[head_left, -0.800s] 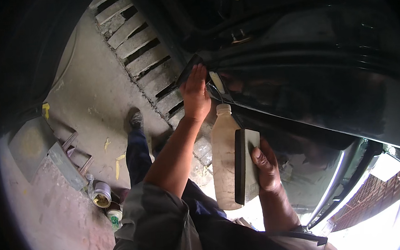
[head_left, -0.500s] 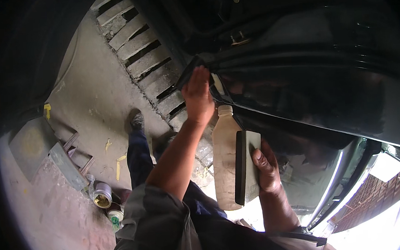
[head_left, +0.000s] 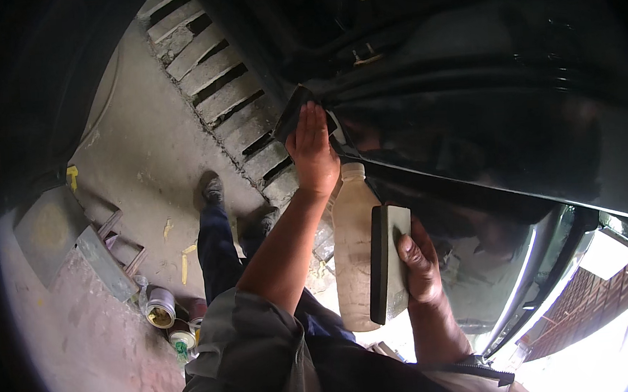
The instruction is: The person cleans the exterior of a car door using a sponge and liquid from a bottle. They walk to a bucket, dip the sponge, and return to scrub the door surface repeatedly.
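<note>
My left hand [head_left: 313,151] is stretched forward with its fingers together and fairly straight, pressing a dark sheet that looks like sandpaper [head_left: 293,111] against the edge of a glossy black car panel [head_left: 468,125]. The thumb is hidden. On the right, my right hand [head_left: 422,265] grips a flat sanding block [head_left: 395,263], pale on one face and dark along its side, with the thumb over the pale face. Right beside the block stands an upright clear plastic bottle [head_left: 354,247] of cloudy liquid. Whether the right fingers also reach round the bottle is hidden.
A slatted concrete drain cover [head_left: 232,97] runs along the floor below the panel. Grey panels [head_left: 60,226] and open cans [head_left: 161,309] lie at the left, with yellow tape scraps [head_left: 185,265] near my shoe [head_left: 213,188]. A window-like bright patch [head_left: 609,253] shows at lower right.
My left fingers have straightened on the dark sheet, and more of the sheet shows beside them. The right hand, block and bottle stay almost where they were.
</note>
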A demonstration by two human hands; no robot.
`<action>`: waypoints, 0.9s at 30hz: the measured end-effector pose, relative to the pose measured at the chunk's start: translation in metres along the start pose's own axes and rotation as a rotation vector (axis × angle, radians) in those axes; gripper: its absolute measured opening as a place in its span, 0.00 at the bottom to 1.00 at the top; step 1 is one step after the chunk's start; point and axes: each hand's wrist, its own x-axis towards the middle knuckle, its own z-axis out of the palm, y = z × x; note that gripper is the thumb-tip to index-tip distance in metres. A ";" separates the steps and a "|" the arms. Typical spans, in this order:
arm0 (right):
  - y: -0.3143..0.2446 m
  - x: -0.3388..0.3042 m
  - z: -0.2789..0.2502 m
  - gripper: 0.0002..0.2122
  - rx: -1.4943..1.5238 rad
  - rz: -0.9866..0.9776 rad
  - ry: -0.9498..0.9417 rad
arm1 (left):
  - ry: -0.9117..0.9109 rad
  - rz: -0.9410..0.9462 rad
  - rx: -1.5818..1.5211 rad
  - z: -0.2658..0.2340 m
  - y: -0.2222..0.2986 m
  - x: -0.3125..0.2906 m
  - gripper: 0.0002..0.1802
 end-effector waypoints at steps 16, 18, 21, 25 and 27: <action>0.000 -0.014 -0.010 0.34 0.057 -0.011 -0.042 | -0.331 -0.272 -0.085 -0.080 -0.025 -0.004 0.33; -0.002 -0.015 -0.010 0.34 0.058 -0.020 -0.052 | -0.392 -0.290 -0.148 -0.103 -0.035 -0.005 0.26; -0.002 -0.015 -0.015 0.36 0.052 -0.026 -0.072 | -0.809 -0.779 -0.465 -0.137 -0.039 -0.007 0.10; 0.006 -0.007 -0.023 0.39 0.065 -0.034 -0.132 | -0.729 -1.114 -1.121 -0.161 -0.018 -0.025 0.14; 0.009 -0.004 -0.023 0.39 0.068 -0.012 -0.148 | -0.802 -1.100 -1.246 -0.172 -0.003 -0.028 0.19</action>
